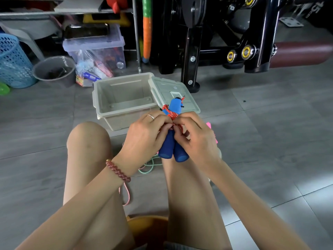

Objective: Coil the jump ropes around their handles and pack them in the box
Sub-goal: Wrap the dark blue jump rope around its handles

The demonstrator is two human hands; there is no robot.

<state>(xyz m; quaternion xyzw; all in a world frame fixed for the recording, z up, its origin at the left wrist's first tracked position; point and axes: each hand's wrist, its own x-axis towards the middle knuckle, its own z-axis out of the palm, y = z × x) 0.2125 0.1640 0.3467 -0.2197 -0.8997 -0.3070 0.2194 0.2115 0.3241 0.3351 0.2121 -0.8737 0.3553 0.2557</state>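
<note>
Two blue jump-rope handles [173,147] are held side by side above my knees, with a red patterned rope [171,112] wound around their upper part. My left hand [146,134] grips the handles and rope from the left. My right hand [196,136] pinches the red rope at the wrap from the right. The beige plastic box [115,121] stands open on the floor just beyond my hands, its lid [167,87] hinged back to the right; nothing shows inside it. A green rope [149,166] lies on the floor between my legs. Something pink [209,125] peeks out behind my right hand.
I sit on an orange stool [147,226] over grey floor tiles. Behind the box stand a clear storage bin [95,49], a grey bucket [54,69] and a blue basket [12,60]. A black gym machine [216,42] fills the back right.
</note>
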